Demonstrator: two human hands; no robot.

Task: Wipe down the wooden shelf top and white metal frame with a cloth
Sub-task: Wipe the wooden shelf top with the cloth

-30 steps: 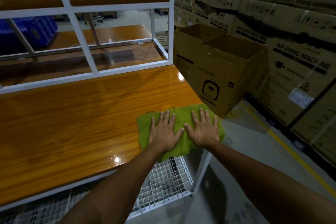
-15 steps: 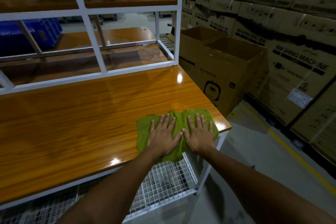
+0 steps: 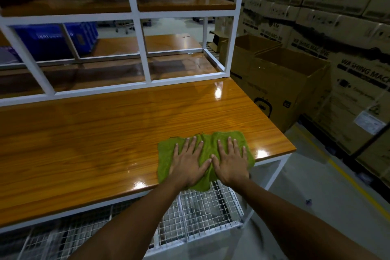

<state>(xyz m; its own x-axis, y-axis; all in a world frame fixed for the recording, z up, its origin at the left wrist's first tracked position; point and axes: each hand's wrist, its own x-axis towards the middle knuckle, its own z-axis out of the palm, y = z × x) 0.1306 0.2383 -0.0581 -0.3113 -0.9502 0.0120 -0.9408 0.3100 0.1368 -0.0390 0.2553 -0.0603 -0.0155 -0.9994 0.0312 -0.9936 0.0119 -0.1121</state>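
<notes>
A green cloth (image 3: 207,144) lies flat near the front right corner of the glossy wooden shelf top (image 3: 105,133), its near edge hanging slightly over the front. My left hand (image 3: 188,163) and my right hand (image 3: 231,161) press on it side by side, fingers straight and spread, thumbs almost touching. The white metal frame (image 3: 145,65) rises along the back of the shelf top, with uprights and crossbars.
Open cardboard boxes (image 3: 278,82) stand just right of the shelf, with stacked washing-machine cartons (image 3: 348,48) behind them. A white wire mesh shelf (image 3: 200,213) sits below the top. Blue crates (image 3: 52,40) show through the frame at the back left. Grey floor with a yellow line (image 3: 348,179) lies to the right.
Both hands have slid the cloth leftward along the front edge, away from the right corner, which is now uncovered. The view has shifted right and back a little.
</notes>
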